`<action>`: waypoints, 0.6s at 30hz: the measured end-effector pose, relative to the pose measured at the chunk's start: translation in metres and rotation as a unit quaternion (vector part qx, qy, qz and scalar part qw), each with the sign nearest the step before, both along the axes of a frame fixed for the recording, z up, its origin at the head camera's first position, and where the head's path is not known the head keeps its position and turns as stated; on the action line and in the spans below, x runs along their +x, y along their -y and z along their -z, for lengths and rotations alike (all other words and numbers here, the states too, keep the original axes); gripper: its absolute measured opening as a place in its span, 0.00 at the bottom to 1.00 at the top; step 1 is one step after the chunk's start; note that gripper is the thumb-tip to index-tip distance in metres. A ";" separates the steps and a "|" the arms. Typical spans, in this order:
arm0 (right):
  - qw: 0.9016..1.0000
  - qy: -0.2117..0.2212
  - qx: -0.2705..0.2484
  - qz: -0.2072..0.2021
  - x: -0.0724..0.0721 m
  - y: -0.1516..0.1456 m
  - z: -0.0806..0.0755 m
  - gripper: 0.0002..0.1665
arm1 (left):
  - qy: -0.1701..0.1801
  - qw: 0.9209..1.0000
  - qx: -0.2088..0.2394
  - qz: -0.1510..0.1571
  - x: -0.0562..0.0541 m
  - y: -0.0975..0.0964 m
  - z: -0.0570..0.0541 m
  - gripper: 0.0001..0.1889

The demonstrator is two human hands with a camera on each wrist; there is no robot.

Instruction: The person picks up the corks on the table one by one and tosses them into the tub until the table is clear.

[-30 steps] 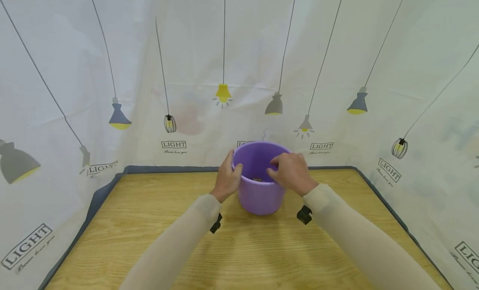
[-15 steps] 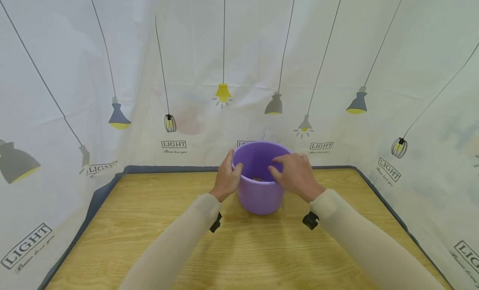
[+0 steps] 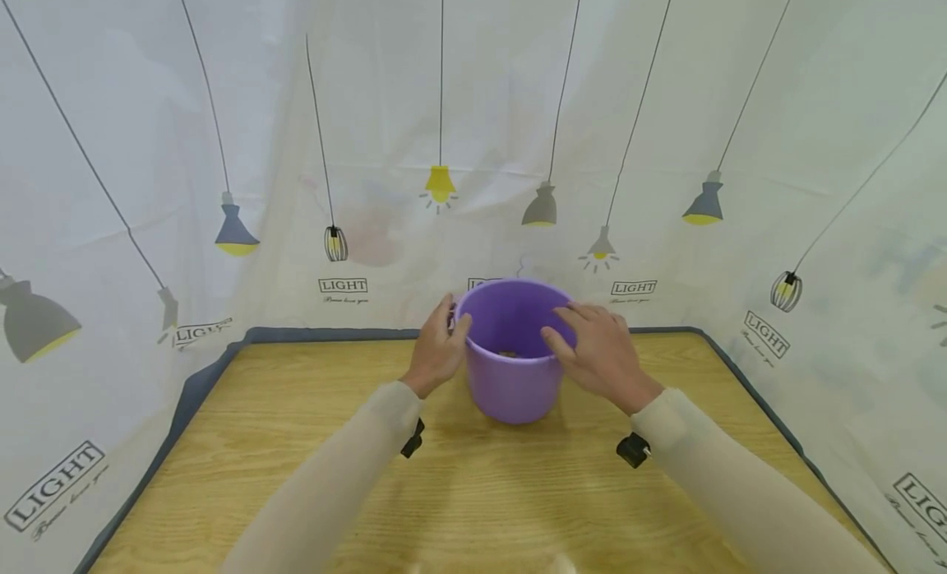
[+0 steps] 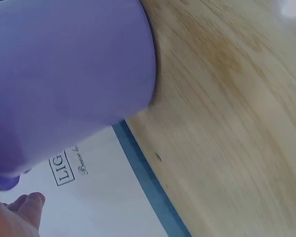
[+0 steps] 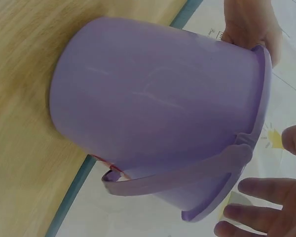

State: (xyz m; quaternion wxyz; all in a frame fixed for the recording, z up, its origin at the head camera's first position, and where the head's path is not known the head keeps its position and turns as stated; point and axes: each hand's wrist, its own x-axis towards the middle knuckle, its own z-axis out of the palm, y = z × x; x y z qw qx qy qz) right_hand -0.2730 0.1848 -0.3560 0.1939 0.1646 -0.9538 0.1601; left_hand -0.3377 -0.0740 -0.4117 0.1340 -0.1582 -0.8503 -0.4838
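Note:
A purple bucket [image 3: 514, 389] stands upright on the wooden table, its mouth facing up. Its handle [image 5: 167, 180] hangs down on the outside in the right wrist view. Inside, low behind the near rim, a small yellowish patch [image 3: 507, 354] shows; most of it is hidden. My left hand [image 3: 435, 352] is at the bucket's left rim, fingers loosely extended; in the left wrist view its fingertips [image 4: 33, 205] stand apart from the bucket wall. At the right side of the rim, my right hand [image 3: 602, 352] has its fingers spread and holds nothing.
The wooden table [image 3: 281, 442] extends on both sides of the bucket and toward me. White sheeting [image 3: 385, 130] printed with lamps hangs behind and at both sides, with a blue border [image 3: 348, 335] along the table's back edge.
My right hand has drawn back to the right from over the bucket's mouth, its fingers spreading. My left hand has loosened from the rim and shifted slightly left. The bucket stays nearly in place.

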 end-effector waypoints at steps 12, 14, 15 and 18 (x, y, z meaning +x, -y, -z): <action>1.000 -0.003 0.017 -0.009 0.005 -0.024 0.005 0.43 | 0.014 0.989 -0.145 -0.028 0.010 0.038 0.002 0.41; 1.000 0.003 0.017 -0.013 0.006 -0.028 0.008 0.45 | 0.012 0.984 -0.173 -0.031 0.012 0.046 0.001 0.42; 1.000 0.006 0.019 -0.014 0.006 -0.030 0.009 0.46 | 0.011 0.982 -0.187 -0.032 0.014 0.050 0.001 0.43; 0.999 0.013 0.028 -0.011 0.008 -0.038 0.012 0.49 | 0.005 0.973 -0.227 -0.034 0.018 0.064 0.001 0.45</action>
